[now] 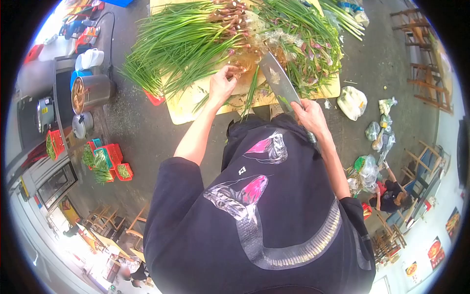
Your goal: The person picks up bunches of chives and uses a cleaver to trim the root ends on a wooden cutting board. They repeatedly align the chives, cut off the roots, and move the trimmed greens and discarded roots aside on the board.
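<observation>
My right hand (309, 115) is wrapped round the handle of a cleaver (280, 78), its broad blade slanting up and left over the board's front part. My left hand (223, 84) is closed in a pinch beside brown, stringy scallion roots; what lies between its fingertips is too small to make out. A large pile of scallions (181, 46) covers the left of the yellow board (183, 105), roots toward the middle. More scallions (313, 54), looser and with purplish bulbs, lie on the right. A few green stalks (252, 90) stick out between my hands over the near edge.
White plastic bags (351, 103) sit on the floor at the right, with wooden chairs (431, 83) beyond. Left stand a large metal pot (93, 93) and red baskets (113, 154) of greens. Another person (391, 193) is low down at the right, near more bags.
</observation>
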A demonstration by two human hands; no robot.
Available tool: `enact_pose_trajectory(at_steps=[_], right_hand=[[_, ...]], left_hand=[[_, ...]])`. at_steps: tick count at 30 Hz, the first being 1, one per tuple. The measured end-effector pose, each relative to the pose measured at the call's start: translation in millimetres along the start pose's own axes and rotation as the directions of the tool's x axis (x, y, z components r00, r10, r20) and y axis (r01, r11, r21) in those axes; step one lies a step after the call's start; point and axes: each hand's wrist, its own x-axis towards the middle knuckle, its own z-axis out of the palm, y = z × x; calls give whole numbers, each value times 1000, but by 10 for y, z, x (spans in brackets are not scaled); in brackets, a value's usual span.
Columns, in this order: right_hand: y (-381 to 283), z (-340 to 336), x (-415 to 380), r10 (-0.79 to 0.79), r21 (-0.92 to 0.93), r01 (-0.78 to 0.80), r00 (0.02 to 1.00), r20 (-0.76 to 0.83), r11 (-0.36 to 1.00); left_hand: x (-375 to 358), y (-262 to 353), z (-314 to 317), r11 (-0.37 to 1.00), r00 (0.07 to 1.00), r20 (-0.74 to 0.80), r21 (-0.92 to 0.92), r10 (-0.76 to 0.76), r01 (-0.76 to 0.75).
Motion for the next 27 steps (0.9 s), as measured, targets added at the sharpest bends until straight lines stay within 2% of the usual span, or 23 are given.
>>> enact_pose_trajectory(at_steps=[2, 5, 8, 11, 14, 17, 18, 20, 23, 24, 27], right_hand=[[-53, 15, -34, -28, 5, 28, 999, 15, 1000], [17, -16, 66, -24, 72, 16, 993, 112, 997], [-23, -33, 67, -21, 128, -5, 979, 203, 992], [46, 63, 191, -2, 173, -34, 979, 205, 984], [2, 90, 206, 5, 219, -53, 976, 216, 974], [3, 99, 254, 28, 96, -49, 978, 205, 994], [-14, 108, 241, 50, 108, -72, 980, 190, 992], [-59, 124, 194, 97, 131, -119, 982, 162, 984], [-40, 123, 204, 94, 116, -116, 980, 174, 986], [-32, 135, 210, 82, 134, -107, 979, 185, 985], [-29, 96, 233, 58, 207, -99, 979, 195, 973]], left_hand=[[15, -114, 12, 997, 999, 17, -67, -33, 34], [90, 54, 44, 993, 994, 4, 47, -111, 111], [123, 66, 135, 982, 982, 5, 9, -190, 190], [184, -1, 214, 978, 978, -2, -7, -210, 210], [184, -16, 201, 986, 986, 17, 5, -166, 166], [208, -47, 233, 987, 987, 26, 34, -160, 159], [230, -5, 191, 986, 990, 16, 86, -142, 140], [309, 182, 2, 976, 994, 1, 189, -106, 104], [533, 228, -374, 981, 998, -15, 186, -61, 62], [571, 300, -491, 977, 996, 66, 208, -55, 40], [515, 265, -370, 997, 999, 19, 68, -49, 47]])
